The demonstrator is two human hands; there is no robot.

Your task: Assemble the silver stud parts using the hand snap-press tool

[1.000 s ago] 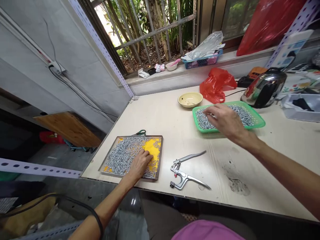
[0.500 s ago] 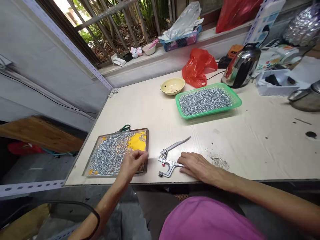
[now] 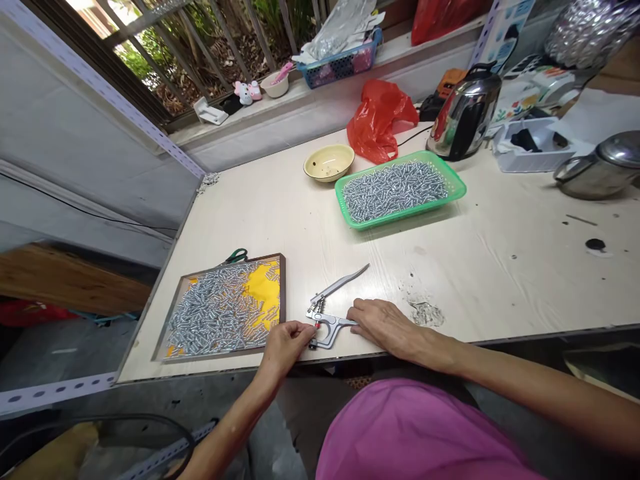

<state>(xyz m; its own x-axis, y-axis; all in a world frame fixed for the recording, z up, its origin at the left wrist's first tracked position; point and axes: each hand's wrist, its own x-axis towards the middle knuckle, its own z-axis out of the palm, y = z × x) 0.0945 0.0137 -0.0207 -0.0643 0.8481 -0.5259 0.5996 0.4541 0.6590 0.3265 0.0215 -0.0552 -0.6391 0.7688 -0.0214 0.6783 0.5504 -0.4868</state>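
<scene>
My right hand [image 3: 384, 325] is closed around the lower handle of silver snap-fastener pliers [image 3: 331, 323]. Their upper handle [image 3: 341, 283] stands spread away, with a small spring and a red tip near the jaws. At the jaw end, my left hand [image 3: 289, 344] pinches its thumb and fingers together; what lies between them is too small to make out. To the left of that hand is a shallow tray [image 3: 283, 287] with a dark right rim. Many small silver spring-like pieces [image 3: 210, 312] cover much of its yellow lining [image 3: 263, 287].
Farther back stands a green basket [image 3: 407, 215] full of similar silver pieces, beside a cream bowl [image 3: 330, 164] and a red plastic bag [image 3: 383, 120]. Green-handled scissors [image 3: 236, 256] lie behind the tray. A kettle [image 3: 466, 113] and a metal pot [image 3: 597, 170] stand at right.
My left hand has moved right, from the tray's right edge to the pliers' jaws, its fingers still pinched. My right hand keeps its hold on the handle. The whole view has shifted slightly.
</scene>
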